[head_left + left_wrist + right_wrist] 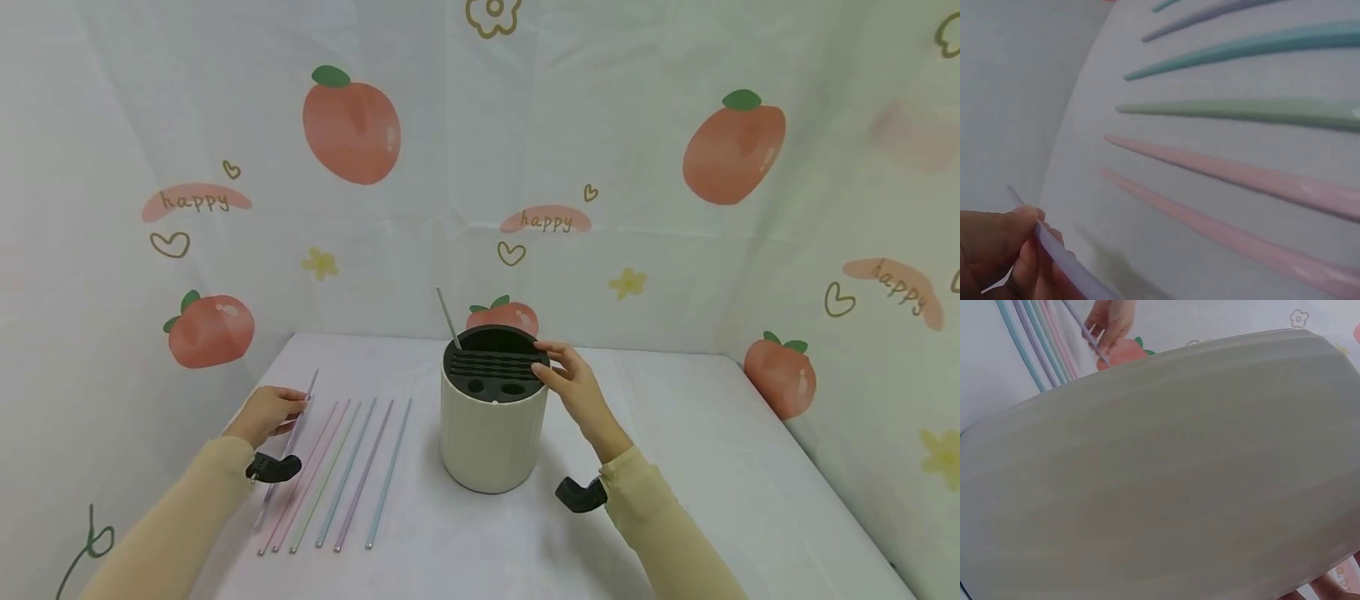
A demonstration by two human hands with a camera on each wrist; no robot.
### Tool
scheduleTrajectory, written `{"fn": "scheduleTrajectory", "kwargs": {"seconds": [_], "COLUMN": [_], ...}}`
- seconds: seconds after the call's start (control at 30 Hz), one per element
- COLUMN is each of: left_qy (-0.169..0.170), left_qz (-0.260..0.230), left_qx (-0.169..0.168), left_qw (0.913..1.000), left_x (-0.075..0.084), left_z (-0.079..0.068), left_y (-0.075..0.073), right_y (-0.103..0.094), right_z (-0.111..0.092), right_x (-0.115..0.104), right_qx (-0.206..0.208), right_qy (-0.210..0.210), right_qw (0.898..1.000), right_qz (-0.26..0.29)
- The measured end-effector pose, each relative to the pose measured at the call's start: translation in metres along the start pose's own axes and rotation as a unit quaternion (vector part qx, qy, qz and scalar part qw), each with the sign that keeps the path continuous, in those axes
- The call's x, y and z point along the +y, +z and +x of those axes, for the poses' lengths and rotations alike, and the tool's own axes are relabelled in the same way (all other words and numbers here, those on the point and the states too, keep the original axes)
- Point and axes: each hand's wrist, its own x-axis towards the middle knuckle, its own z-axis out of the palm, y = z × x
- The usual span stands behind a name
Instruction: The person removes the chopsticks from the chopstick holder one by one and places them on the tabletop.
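Observation:
At the left, my left hand (268,412) pinches a slim lavender chopstick (1066,260) between thumb and fingers. Its tapered tip points away and upward. Beside it several pastel chopsticks lie in a row, among them a pink chopstick (1210,215), a green chopstick (1241,111) and a blue chopstick (389,473). A cream ribbed utensil holder (491,442) stands upright with a black slotted insert (493,390) in its top. One pale chopstick (449,319) leans out of it. My right hand (576,385) touches the holder's right rim, thumb and forefinger extended over the edge.
A white cloth (712,467) covers the table. Behind and at the sides hangs a white curtain (450,125) printed with peaches and "happy" lettering. A black wrist camera sits on each cuff; the right one (582,496) hangs beside the holder.

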Motion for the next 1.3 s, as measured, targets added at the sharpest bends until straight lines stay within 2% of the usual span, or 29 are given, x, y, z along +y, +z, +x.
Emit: {"fn": "scheduleTrajectory", "kwargs": {"seconds": [0.2,0.37,0.53,0.67,0.8,1.0,1.3], "left_qy": [-0.028,-0.024,-0.009,0.015,0.024,0.014,0.007], "left_qz": [0.008,0.029,0.051,0.082,0.112,0.129,0.113], "left_qx": [-0.007,0.000,0.006,0.006,0.003,0.013,0.020], "left_qw": [0.9995,0.9993,0.9986,0.9965,0.9934,0.9915,0.9934], "left_x": [-0.018,-0.026,-0.026,-0.025,-0.024,-0.027,-0.028], "left_z": [0.003,0.006,0.006,0.004,0.003,0.005,0.004], "left_y": [0.002,0.006,0.008,0.010,0.012,0.013,0.013], "right_y": [0.000,0.000,0.000,0.000,0.001,0.000,0.000], "right_z": [-0.001,-0.002,-0.001,-0.001,0.000,0.000,0.000], "right_x": [-0.001,-0.003,-0.001,-0.001,-0.001,-0.001,-0.001], "right_qx": [0.000,0.000,0.000,0.002,0.002,0.003,0.002], "right_qy": [0.002,0.001,0.000,0.000,0.002,0.001,0.005], "right_qw": [1.000,1.000,1.000,1.000,1.000,1.000,1.000], "right_qz": [0.001,0.000,-0.004,-0.001,0.001,-0.001,0.001]}}
